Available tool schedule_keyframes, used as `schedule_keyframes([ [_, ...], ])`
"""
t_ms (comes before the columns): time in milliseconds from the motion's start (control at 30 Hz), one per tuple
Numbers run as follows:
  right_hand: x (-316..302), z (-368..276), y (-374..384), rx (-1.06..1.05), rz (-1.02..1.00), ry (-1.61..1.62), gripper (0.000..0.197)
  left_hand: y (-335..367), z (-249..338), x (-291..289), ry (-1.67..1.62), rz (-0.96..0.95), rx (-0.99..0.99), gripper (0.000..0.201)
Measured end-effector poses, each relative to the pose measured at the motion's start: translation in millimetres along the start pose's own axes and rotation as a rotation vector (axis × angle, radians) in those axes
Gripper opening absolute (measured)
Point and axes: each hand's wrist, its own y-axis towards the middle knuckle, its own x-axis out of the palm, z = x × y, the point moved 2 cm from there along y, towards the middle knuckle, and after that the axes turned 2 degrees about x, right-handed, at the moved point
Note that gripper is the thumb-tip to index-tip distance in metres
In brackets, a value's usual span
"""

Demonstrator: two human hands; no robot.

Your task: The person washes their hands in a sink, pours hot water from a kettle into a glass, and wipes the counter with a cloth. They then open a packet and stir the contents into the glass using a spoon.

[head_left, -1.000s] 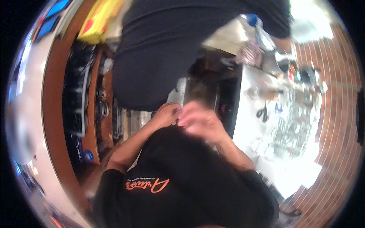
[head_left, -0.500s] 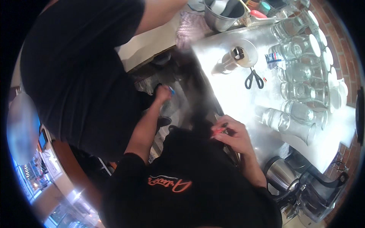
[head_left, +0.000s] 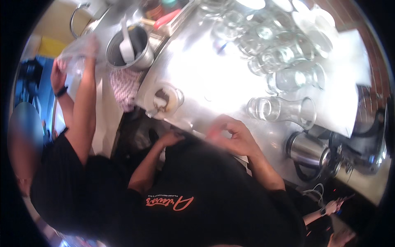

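Observation:
My right hand [head_left: 235, 138] is over the metal counter's near edge, thumb and fingers curled together. A blurred small red thing shows at its fingertips; its kind is unclear. My left hand [head_left: 172, 138] is low beside the counter's edge, against my dark shirt. Its fingers are smeared, and I cannot see whether it holds anything. Just beyond it stands a clear glass vessel [head_left: 175, 99] with something dark and white inside. To the right of it, a glass carafe [head_left: 284, 110] lies on its side.
Several glass carafes with white lids [head_left: 267, 53] lie along the counter's far side. A metal bucket [head_left: 144, 57] holding utensils and a pink-white cloth [head_left: 124, 88] are at left. A co-worker's hands [head_left: 61, 74] hold a clear plastic bag [head_left: 76, 51]. A steel kettle [head_left: 306, 150] stands right.
My view has swung, moving the counter leftward in the picture. My right hand has come up over the counter. The co-worker's arms now reach left with a plastic bag. The scissors no longer show.

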Motion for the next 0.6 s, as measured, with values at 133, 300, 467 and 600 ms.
schedule_keyframes([
  [133, -9.8, -3.5, -0.8, -0.061, 0.315, -0.218, 0.014, -14.5, 122.6, -72.1, 0.063, -0.321, 0.208, 0.031],
  [300, -30.5, 53.8, 0.7, 0.03, 0.702, -0.296, 0.01, -41.0, 189.5, -122.3, 0.283, -0.279, 0.288, 0.03],
  [467, -62.8, 99.0, 27.8, 0.073, 0.71, 0.536, 0.008, -54.7, 243.0, -138.0, 0.237, -0.335, 0.41, 0.03],
  [600, -82.6, 116.4, 57.5, 0.222, 0.778, 0.032, 0.01, -51.2, 249.1, -133.0, 0.23, -0.353, 0.314, 0.035],
])
